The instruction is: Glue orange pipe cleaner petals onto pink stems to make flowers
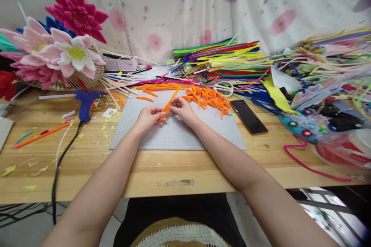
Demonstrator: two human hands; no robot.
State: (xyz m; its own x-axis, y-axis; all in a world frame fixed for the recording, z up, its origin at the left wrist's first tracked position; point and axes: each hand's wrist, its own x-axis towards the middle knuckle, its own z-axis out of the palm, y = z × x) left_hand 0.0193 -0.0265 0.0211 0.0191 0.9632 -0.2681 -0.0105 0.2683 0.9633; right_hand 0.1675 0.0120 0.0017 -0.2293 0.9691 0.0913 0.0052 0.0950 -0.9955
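Both bare forearms reach from lower frame corners toward centre. Left hand [149, 117] and right hand [183, 109] meet mid-frame, fingers curled in pinch, fingertips nearly touching.

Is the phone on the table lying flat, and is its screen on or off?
Flat and off: the phone lies face up, screen dark.

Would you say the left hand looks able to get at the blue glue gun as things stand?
Probably yes, once it lets go: the left hand is pinching an orange pipe cleaner with the right hand, and only bare table with scraps lies between it and the glue gun.
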